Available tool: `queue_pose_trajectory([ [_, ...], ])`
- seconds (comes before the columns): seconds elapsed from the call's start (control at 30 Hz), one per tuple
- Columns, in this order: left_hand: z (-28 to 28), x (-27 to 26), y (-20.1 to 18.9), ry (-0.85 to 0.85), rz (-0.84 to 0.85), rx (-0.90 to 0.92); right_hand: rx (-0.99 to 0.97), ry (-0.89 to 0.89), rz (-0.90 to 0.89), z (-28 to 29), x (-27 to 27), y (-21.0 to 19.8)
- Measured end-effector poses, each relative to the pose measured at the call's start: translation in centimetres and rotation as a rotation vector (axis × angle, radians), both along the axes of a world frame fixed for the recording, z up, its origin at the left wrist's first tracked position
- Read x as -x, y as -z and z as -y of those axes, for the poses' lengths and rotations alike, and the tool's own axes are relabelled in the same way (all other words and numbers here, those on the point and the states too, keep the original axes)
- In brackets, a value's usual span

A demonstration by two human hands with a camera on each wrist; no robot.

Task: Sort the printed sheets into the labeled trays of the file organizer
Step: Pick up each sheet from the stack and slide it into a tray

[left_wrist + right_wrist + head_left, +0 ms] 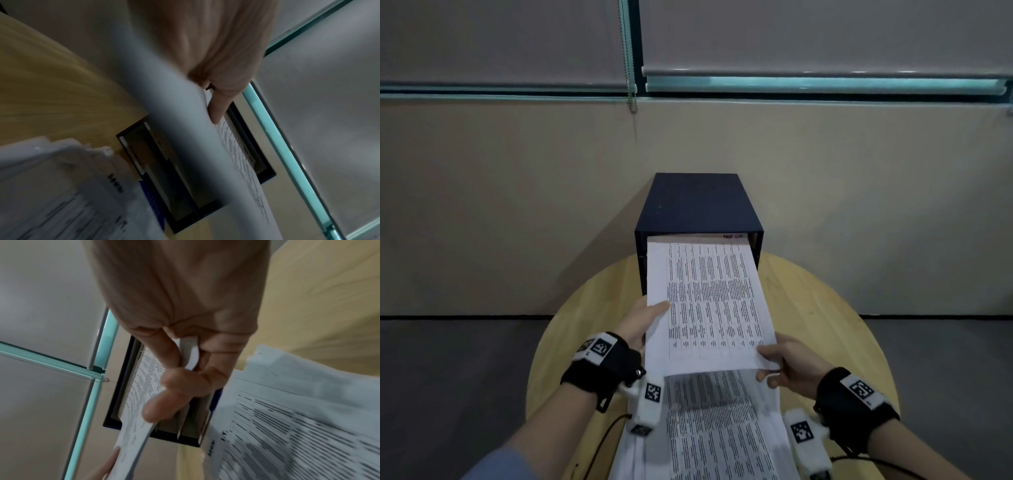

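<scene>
A printed sheet [709,301] with a table of text slants up from my hands, its far edge inside the top tray of the dark blue file organizer [698,205]. My left hand [645,320] pinches the sheet's left edge, thumb on top [218,112]. My right hand [779,365] pinches the near right corner, with the sheet [141,386] between thumb and fingers. A pile of printed sheets [719,431] lies on the table below my hands. The organizer's lower labeled trays [164,170] show in the left wrist view.
The round light-wood table [825,315] holds the organizer at its far edge, against a beige wall. Cables from the wrist cameras trail over the near table edge. Window blinds hang above.
</scene>
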State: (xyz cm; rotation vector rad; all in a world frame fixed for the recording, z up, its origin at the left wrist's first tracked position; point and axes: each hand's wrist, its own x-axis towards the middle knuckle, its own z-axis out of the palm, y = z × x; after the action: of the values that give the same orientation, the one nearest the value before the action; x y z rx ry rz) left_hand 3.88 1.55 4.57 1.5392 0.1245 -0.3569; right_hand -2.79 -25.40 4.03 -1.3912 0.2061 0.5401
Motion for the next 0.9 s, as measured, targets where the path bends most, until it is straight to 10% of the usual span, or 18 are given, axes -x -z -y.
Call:
queue_pose_trajectory([
  [0.27, 0.6, -0.4, -3.0, 0.043, 0.065, -0.089, -0.078, 0.296, 0.010, -0.8, -8.3, -4.7],
  [0.63, 1.4, -10.3, -6.2, -0.372, 0.100, 0.375, -0.412, 0.437, 0.060, -4.5, -16.8, -7.0],
  [0.9, 1.6, -5.7, -0.8, -0.258, 0.227, -0.167, -0.025, 0.240, 0.062, -3.8, -11.6, -2.3],
])
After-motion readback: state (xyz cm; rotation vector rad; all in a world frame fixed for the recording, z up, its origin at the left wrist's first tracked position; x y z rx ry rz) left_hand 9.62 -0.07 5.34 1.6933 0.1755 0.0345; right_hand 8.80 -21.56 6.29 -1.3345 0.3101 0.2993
